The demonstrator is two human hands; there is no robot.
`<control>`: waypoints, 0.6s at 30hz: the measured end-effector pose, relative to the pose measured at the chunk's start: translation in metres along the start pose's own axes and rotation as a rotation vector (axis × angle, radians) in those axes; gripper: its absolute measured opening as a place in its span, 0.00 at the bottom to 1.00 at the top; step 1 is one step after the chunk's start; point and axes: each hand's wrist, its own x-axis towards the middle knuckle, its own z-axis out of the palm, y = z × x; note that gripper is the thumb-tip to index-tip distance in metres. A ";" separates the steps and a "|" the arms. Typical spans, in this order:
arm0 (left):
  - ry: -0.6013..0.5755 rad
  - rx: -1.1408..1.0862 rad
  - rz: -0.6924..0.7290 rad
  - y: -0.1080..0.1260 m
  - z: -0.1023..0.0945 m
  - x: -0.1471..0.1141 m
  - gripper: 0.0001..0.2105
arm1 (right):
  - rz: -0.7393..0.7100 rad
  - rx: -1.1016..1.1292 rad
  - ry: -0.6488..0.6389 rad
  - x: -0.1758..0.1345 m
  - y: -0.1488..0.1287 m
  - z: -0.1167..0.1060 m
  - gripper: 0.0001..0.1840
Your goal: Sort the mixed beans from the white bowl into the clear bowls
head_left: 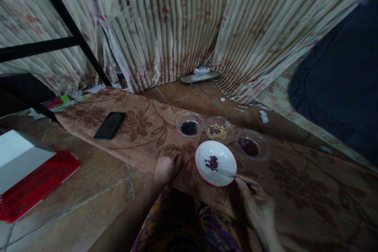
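My right hand grips a pair of thin metal tweezers, whose tips reach into a white bowl with a red rim. The tips are beside a small heap of dark red beans at the bowl's bottom. Curled into a fist, my left hand rests on the brown patterned cloth left of the bowl; nothing shows in it. Behind the bowl stand three clear plastic cups: one with black beans, one with yellowish beans, and one with dark red beans.
A black phone lies on the cloth-covered bench at the left. On the tiled floor beside it is a red and white container. Striped curtains hang behind, with a skateboard at their foot. Something dark stands at the right.
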 end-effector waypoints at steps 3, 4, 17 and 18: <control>0.002 0.001 0.002 -0.001 0.001 0.000 0.09 | 0.015 -0.015 -0.003 0.000 0.000 -0.001 0.21; 0.003 0.003 0.002 -0.001 0.001 0.000 0.09 | 0.014 -0.020 -0.001 0.000 -0.001 -0.002 0.22; 0.004 0.003 -0.011 -0.001 0.001 -0.001 0.08 | -0.007 -0.050 -0.006 0.000 -0.011 -0.003 0.21; 0.006 0.003 -0.012 -0.001 0.001 -0.001 0.08 | -0.003 -0.053 -0.006 0.000 -0.011 -0.003 0.22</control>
